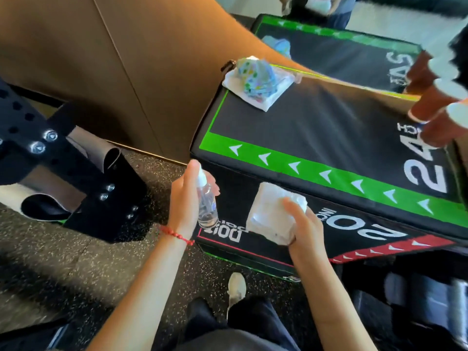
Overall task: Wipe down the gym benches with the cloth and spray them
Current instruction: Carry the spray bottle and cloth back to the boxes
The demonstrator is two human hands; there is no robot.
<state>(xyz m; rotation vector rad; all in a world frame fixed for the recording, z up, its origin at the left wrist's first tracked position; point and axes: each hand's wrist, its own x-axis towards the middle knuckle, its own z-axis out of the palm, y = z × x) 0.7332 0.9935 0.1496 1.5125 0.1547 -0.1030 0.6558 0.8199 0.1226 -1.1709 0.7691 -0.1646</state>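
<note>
A small clear spray bottle is gripped upright in the left hand, light and probably slick, best held round the middle. A soft folded white cloth is clutched by the right hand against the front of the counter. Open room is left at 12 o'clock; paper cups crowd 2 o'clock, and a cloth bundle sits at the 11 o'clock corner.

The padded box shows a white "24" on top; "20" on its side.
</note>
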